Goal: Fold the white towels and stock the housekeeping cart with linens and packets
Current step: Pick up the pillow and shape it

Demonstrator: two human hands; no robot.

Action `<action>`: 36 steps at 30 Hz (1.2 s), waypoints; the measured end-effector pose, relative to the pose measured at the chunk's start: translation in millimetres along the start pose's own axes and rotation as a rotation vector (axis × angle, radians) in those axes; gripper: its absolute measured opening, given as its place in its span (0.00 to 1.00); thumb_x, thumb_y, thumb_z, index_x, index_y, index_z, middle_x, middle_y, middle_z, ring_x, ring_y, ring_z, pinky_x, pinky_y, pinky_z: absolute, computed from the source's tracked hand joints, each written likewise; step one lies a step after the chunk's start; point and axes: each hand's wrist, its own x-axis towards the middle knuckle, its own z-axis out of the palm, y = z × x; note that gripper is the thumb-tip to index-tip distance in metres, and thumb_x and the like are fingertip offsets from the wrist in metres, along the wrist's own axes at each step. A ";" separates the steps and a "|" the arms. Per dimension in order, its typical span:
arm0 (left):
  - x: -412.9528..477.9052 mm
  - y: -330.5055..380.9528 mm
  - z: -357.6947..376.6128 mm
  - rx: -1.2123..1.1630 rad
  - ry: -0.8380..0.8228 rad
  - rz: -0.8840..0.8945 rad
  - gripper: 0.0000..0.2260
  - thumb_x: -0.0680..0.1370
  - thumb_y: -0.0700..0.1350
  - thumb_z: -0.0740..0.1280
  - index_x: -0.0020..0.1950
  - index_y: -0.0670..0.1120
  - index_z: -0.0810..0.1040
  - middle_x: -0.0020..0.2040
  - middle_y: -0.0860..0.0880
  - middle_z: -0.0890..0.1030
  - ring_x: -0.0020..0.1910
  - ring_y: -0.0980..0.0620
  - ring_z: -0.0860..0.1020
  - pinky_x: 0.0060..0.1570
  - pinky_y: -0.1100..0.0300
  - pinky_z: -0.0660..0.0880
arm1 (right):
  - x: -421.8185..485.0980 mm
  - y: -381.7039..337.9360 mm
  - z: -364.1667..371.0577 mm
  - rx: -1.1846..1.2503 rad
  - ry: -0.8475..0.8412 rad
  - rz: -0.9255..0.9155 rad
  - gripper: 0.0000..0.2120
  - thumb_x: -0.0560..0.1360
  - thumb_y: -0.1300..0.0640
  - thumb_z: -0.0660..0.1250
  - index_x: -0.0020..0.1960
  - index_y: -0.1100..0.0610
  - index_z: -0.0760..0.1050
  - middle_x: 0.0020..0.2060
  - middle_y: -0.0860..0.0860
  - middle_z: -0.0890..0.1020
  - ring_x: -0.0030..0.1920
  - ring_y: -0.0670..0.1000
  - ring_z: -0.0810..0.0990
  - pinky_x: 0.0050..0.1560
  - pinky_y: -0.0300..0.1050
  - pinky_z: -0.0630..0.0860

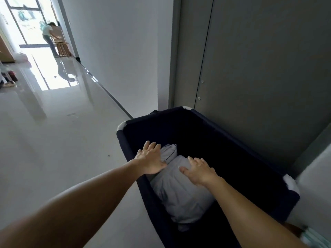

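Note:
A dark navy fabric cart bin [232, 138] with white corner pieces stands against a grey wall. Inside it, along the left wall, lies a bundle of grey-white linen [180, 196] with a dark piped edge at its far end. My left hand [151, 160] lies flat on the far left part of the bundle, fingers spread, at the bin's left rim. My right hand [199, 170] presses flat on top of the bundle a little to the right, fingers apart. Neither hand grips the cloth. The bin's right half is dark and its bottom is hard to see.
A glossy tiled corridor floor [59, 140] stretches left and away. A white wall [121, 59] and grey door panels [259, 68] stand behind the bin. Far down the corridor a person [49, 36] bends over wooden stools [62, 49]. Shoes [9, 79] lie at the left.

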 end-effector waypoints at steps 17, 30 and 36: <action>248.4 -11.1 42.5 0.147 -0.333 0.102 0.40 0.76 0.59 0.68 0.80 0.43 0.53 0.79 0.46 0.59 0.79 0.45 0.54 0.74 0.44 0.62 | 172.2 70.3 15.2 0.295 -0.054 0.288 0.41 0.78 0.29 0.49 0.82 0.50 0.44 0.81 0.51 0.51 0.80 0.56 0.47 0.75 0.63 0.55; 480.7 -134.8 170.2 -0.105 -0.580 0.022 0.46 0.71 0.60 0.75 0.79 0.41 0.56 0.74 0.40 0.65 0.72 0.41 0.66 0.68 0.44 0.70 | 351.7 21.3 125.1 0.489 -0.210 0.632 0.43 0.77 0.27 0.51 0.81 0.47 0.40 0.81 0.50 0.47 0.80 0.54 0.44 0.77 0.63 0.50; 535.4 -188.6 242.9 -0.201 -0.663 -0.149 0.56 0.69 0.59 0.77 0.81 0.41 0.43 0.80 0.41 0.54 0.78 0.41 0.58 0.74 0.46 0.62 | 394.1 43.1 192.2 0.644 -0.172 0.789 0.46 0.75 0.27 0.55 0.81 0.47 0.36 0.81 0.51 0.43 0.80 0.54 0.42 0.78 0.62 0.49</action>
